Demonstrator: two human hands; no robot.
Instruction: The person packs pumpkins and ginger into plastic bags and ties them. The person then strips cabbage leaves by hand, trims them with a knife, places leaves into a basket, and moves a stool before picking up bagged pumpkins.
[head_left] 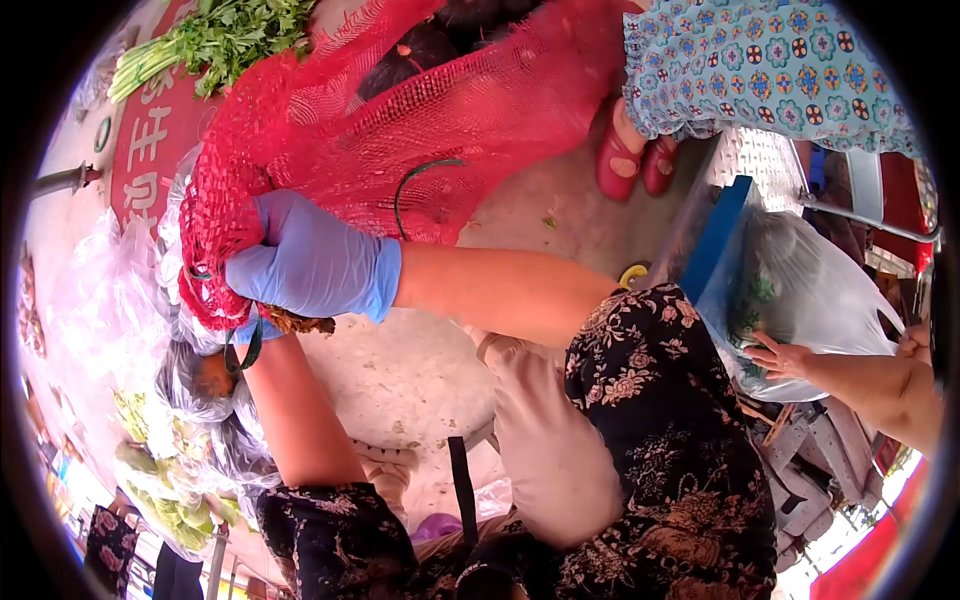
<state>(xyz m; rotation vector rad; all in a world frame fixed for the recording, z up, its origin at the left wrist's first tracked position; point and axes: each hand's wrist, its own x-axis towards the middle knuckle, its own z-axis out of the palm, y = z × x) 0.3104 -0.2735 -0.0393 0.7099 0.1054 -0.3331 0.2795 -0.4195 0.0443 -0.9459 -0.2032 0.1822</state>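
In the head view, the right hand (305,255) clenches the red mesh bag (430,130) spreading beyond it, while the left hand (268,330), just below, has a grip I cannot tell, so uneven tugging could tear the netting.

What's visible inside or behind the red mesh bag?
Dark, rounded items show between folds of the red mesh bag. Mesh covers the rest; count and whether they're inside or behind: can't tell. The gloved right hand hides part of the bunched end.
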